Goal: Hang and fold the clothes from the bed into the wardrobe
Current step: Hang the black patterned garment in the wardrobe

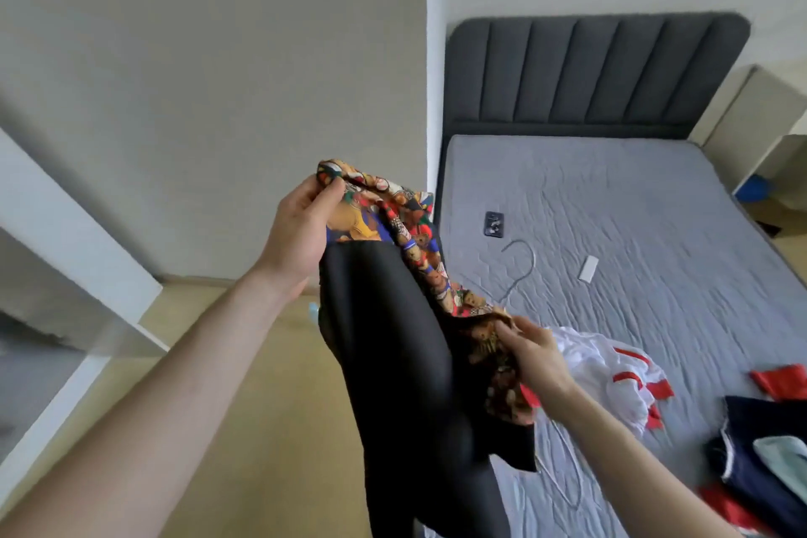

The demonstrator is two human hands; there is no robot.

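Bedding first: we note the bed (633,205) carries a pile of clothes (751,450) at its near right, a white garment (611,367), a wire hanger (522,266) and a phone (494,224). We hold a patterned, black-lined garment (393,341) in the air over the bed's edge. Left hand (301,232) pinches its upper hem; right hand (537,363) grips the lower end. Risk, in our judgement: the slippery lining may slide from either pinch, dropping the garment onto the floor (262,406).

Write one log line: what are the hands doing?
left hand: pinches patterned garment | right hand: grips it | hanger: on bed
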